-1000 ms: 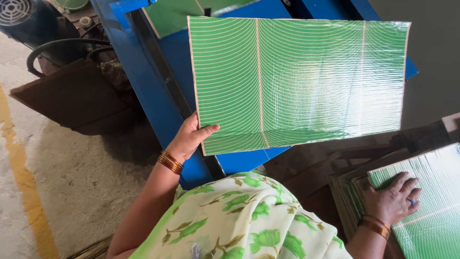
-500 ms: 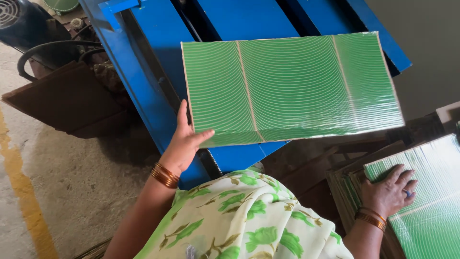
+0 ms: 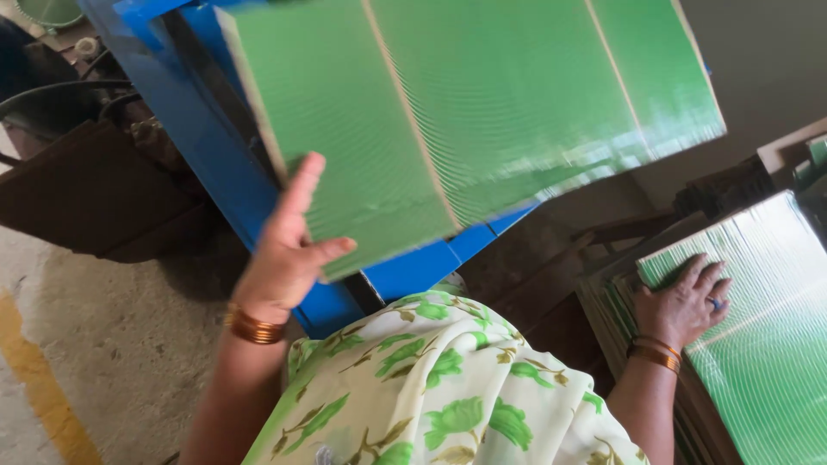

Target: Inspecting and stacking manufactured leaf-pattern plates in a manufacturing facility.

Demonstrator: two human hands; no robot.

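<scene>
Head view: left hand (image 3: 289,250) grips the near left corner of a large green ribbed sheet (image 3: 482,120), thumb hooked under its near edge, fingers pressed flat up its face. The sheet is held tilted in the air, over the blue machine frame (image 3: 215,164). Right hand (image 3: 685,301) lies palm down, fingers spread, on the top of a stack of like green sheets (image 3: 767,344) at near right; it closes on nothing. Judging by this: one sheet is off the stack and in hand, not yet laid on the frame. The stack looks thick, so many sheets remain.
</scene>
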